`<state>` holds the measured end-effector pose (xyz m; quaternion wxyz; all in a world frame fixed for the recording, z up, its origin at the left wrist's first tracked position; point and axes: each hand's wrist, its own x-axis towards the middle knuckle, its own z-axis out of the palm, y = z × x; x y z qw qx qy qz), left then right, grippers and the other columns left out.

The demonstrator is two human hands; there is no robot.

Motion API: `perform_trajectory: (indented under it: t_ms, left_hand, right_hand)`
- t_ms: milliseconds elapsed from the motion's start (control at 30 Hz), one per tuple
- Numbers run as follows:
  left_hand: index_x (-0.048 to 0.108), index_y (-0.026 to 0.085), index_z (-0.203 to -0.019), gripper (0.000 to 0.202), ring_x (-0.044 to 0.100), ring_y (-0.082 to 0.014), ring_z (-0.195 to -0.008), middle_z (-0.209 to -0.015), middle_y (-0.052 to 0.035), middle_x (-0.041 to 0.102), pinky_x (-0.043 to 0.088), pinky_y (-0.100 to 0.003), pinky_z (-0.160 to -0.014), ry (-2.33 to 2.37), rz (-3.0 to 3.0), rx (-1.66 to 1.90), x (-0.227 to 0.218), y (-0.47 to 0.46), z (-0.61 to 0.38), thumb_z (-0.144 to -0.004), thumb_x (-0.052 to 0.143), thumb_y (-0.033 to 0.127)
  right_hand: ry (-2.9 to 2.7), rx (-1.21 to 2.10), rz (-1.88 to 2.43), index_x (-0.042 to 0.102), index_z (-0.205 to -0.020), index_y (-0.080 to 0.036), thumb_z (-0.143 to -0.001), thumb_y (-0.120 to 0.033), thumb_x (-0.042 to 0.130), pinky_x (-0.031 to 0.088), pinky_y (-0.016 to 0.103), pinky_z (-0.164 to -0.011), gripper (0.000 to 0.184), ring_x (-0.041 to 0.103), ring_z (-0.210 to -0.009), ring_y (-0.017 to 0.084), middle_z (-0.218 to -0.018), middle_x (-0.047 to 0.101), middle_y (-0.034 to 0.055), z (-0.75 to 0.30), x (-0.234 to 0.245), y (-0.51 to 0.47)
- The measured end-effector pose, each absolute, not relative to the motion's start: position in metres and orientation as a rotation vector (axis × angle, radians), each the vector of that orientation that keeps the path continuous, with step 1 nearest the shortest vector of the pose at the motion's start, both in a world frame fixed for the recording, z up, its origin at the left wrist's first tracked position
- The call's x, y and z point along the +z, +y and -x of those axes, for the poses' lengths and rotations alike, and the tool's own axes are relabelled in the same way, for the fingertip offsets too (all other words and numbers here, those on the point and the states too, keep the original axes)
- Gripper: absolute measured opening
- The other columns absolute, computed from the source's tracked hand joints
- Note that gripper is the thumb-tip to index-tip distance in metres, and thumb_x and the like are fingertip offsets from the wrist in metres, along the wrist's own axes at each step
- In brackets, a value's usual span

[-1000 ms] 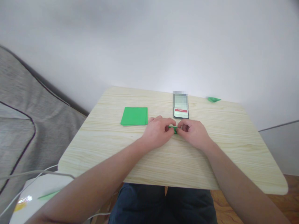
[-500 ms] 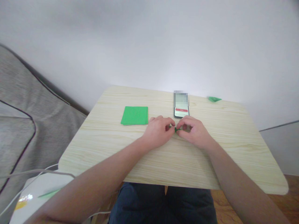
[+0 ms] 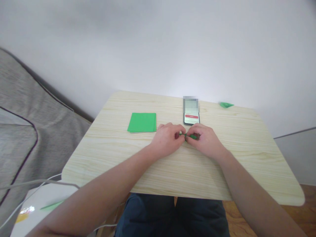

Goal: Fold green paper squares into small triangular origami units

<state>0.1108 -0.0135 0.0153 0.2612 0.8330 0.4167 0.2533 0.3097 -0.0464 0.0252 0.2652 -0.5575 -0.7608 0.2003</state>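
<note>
Pale table [image 3: 172,174] against white wall [image 3: 158,49]: two hands, one green paper

Paper [image 3: 193,136]: one, small, folded, green. Lies between the two hands: rightward of the left fingertips, leftward of the right, part of it running back into the curl of the right fingers. Long axis, so far as visible, crosswise from hand to hand; most is covered, so full outline cannot be told. Neither hand nearer; both at it.

Left hand [image 3: 168,140]: thumb and forefinger pinched on the paper's left end, remaining fingers bent.

Right hand [image 3: 206,140]: thumb and forefinger pinched near the paper's middle, facing the left, fingertips almost meeting.

Stack [image 3: 142,122]: green sheets, flat, edges slightly out of line; left of the left hand and a little beyond it.

Phone [image 3: 192,120]: face up, screen lit, upper part blurred; just beyond the right hand, its long side pointing away.

Folded piece [image 3: 226,105]: green, pointed; beyond and rightward of the right hand, well apart, near the wall.
</note>
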Motion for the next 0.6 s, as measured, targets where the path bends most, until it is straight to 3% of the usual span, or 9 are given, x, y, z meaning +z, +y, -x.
perform_trajectory:
  t_ms: [367,600]
  left_hand:
    - [0.072,0.026,-0.096,0.013,0.061,-0.0203,-0.088,-0.083,0.0019,0.072,0.04,-0.037,-0.083,1.111,-2.27,0.691,0.0129,-0.014,-0.1117,-0.088,0.062,0.023]
    - [0.073,0.025,-0.095,0.014,0.062,-0.0204,-0.088,-0.085,0.0013,0.074,0.042,-0.036,-0.082,1.108,-2.269,0.69,0.0146,-0.0142,-0.1118,-0.09,0.06,0.023]
  right_hand:
    - [-2.044,0.546,1.556,0.075,-0.081,-0.022,-0.08,-0.016,0.072,0.048,0.032,-0.072,0.007,0.062,-0.081,0.018,-0.091,0.067,0.0028,-0.3112,0.0207,-0.0443]
    - [-2.032,0.623,1.544,0.077,-0.085,-0.024,-0.085,-0.025,0.072,0.047,0.031,-0.07,0.004,0.062,-0.077,0.017,-0.087,0.068,0.0014,-0.3159,0.0223,-0.0434]
